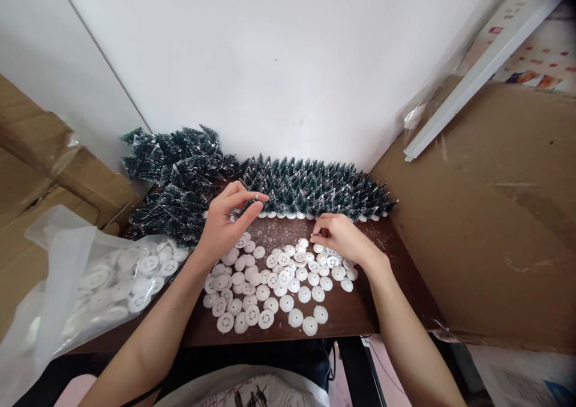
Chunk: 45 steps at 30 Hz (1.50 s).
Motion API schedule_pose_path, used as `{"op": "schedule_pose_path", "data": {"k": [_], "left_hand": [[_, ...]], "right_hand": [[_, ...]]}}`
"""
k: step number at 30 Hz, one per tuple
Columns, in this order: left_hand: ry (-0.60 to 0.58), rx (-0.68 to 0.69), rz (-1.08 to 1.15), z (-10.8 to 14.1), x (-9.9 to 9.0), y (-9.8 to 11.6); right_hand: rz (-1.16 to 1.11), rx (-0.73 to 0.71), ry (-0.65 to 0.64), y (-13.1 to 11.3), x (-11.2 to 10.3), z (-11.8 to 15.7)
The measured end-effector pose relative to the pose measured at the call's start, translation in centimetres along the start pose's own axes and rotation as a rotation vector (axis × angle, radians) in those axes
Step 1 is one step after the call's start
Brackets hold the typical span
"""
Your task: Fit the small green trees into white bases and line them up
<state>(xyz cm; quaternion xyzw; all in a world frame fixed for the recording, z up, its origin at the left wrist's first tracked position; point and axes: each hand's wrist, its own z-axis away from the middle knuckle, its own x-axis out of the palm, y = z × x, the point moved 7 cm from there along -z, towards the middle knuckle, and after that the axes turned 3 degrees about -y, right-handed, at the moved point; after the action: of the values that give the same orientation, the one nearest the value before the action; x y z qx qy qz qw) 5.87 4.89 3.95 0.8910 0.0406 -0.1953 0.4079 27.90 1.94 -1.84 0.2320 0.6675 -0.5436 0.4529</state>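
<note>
My left hand (229, 218) is at the left end of the rows of small trees, thumb and forefinger closed around a miniature pine tree (254, 200) that shows dark and frosted between them. Its lower part is hidden by the thumb. My right hand (339, 236) is low over the table, its fingertips pinched at the edge of a white round base, mostly hidden. Many white round bases (286, 303) lie scattered between and below my hands, some with slotted undersides up. Behind them, miniature pine trees (310, 185) stand upright in tight rows on white bases.
Loose miniature trees (175, 161) are heaped at the left. A clear plastic bag (112, 281) of white bases lies at the table's left edge. Cardboard boxes flank both sides, the right box (486, 215) large. A white wall (270, 65) rises behind the brown table (351, 320).
</note>
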Motion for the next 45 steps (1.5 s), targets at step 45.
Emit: {"op": "schedule_pose_path", "data": {"k": [45], "left_hand": [[-0.083, 0.037, 0.04, 0.4, 2.5, 0.7]], "right_hand": [[-1.526, -0.021, 0.174, -2.3, 2.4, -1.4]]}}
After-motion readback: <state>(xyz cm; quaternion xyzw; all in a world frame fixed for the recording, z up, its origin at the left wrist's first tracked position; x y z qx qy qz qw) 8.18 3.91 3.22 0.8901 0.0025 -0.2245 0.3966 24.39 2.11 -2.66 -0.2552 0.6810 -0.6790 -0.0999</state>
